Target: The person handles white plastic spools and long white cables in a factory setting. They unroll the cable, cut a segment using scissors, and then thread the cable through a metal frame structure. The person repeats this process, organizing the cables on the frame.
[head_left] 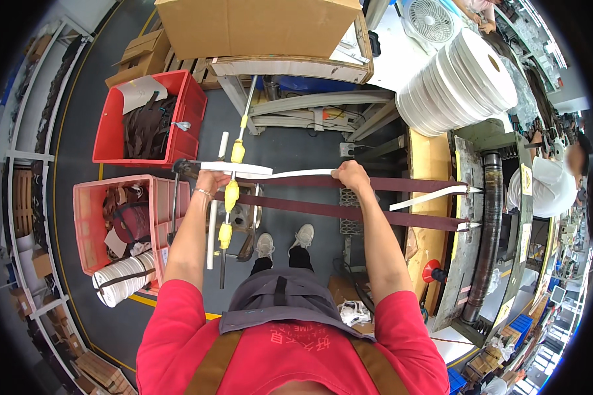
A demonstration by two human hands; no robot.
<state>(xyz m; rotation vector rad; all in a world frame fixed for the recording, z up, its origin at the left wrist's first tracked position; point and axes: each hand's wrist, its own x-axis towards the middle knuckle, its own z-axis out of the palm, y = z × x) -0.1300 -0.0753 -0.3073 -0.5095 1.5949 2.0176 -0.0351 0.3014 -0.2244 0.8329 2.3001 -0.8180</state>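
Note:
A flat white strip (303,174) stretches between my hands, over the upper of two maroon straps (296,209). My right hand (352,176) is closed in a pinch on the strip at its right end. At the other end my left hand (212,181) is closed round the strip, beside a thin upright rod with yellow wrapped lumps (232,195). Left of that rod stands a white tube (213,224). Both straps run right to a machine with a dark roller (486,230), their ends at pointed metal tips. Another white strip piece (428,197) lies between them there.
Red crates (194,108) and a pink-red crate (115,185) with strap material stand at the left. A large cardboard box (257,29) sits on the bench ahead. Big white strip rolls (458,82) are at upper right, near a fan (430,20). Another person (540,187) is beyond the machine.

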